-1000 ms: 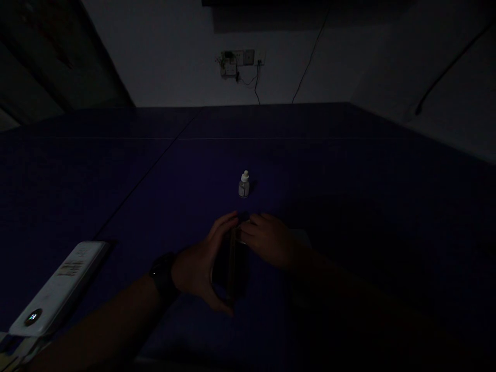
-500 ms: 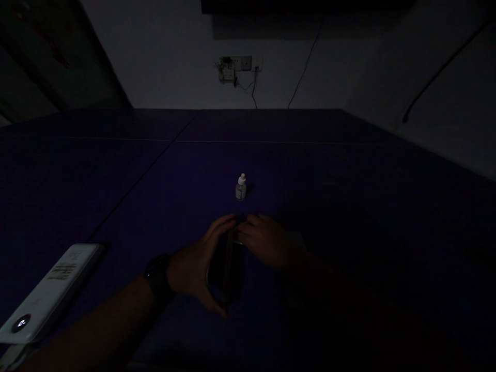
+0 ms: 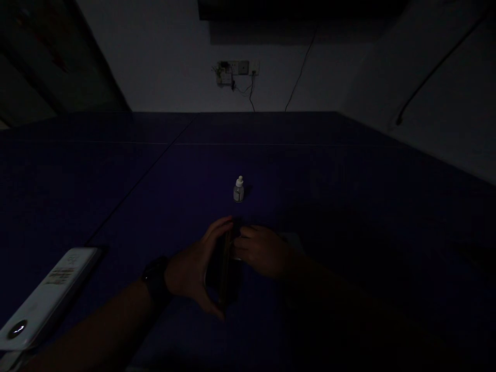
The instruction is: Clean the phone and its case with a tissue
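Dim light. Left hand (image 3: 189,271) is gripping a dark slab (image 3: 224,266) end to end, thumb near, fingertips far, apparently steadying it edge-up and leaving its faces free; contact with the surface (image 3: 186,186) is not showing. Slab is looking thin, straight-edged. Right hand (image 3: 263,251) is curling its fingers at the slab's far right side; cannot tell whether they are pinching anything. Bottle (image 3: 238,192), clear, white-capped, is standing beyond, probably for easy reach. Smooth white block (image 3: 50,297) is lying left.

left grip (image 3: 190,269) arched — right grip (image 3: 262,251) curled
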`<state>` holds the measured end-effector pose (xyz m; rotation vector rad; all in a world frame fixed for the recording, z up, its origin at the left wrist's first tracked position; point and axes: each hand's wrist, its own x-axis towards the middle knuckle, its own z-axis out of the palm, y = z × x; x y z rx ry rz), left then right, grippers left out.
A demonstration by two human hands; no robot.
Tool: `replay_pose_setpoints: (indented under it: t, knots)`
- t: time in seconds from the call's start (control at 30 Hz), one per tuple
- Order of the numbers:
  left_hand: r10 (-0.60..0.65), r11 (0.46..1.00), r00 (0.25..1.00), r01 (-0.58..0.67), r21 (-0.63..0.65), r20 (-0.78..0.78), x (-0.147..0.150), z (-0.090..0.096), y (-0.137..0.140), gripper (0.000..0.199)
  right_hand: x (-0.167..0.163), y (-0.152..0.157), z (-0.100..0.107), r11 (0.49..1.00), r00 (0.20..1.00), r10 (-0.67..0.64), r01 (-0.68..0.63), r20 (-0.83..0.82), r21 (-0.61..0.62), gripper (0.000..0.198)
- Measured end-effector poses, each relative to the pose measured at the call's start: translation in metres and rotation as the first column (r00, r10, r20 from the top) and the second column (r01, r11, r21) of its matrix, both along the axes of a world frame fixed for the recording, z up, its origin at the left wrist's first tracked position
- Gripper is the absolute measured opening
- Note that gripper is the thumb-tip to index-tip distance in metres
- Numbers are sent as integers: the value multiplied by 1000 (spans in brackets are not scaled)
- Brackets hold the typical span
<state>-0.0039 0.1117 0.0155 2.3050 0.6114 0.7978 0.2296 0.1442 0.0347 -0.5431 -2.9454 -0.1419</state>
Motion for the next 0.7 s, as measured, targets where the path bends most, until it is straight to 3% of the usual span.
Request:
replay_pose_setpoints:
  t: [0.13, 0.33, 0.5, 0.7]
  knots:
    - [19, 1000, 1000, -19, -6, 3, 0, -2, 0, 157, 6, 1, 1, 998, 998, -53, 54, -35, 29, 17]
    - [-2, 1000, 1000, 2, 0, 14, 0, 0, 0, 156, 5, -5, 1, 999, 999, -32, 31, -26, -35, 14]
    - [3, 1000, 1000, -3, 6, 5, -1, -1, 1, 161, 3, -15, 0, 995, 997, 65, -67, -33, -75, 12]
    - [1, 1000, 1000, -1, -20, 13, -1, -1, 0, 158, 2, -11, 0, 995, 995, -94, 93, -30, -40, 15]
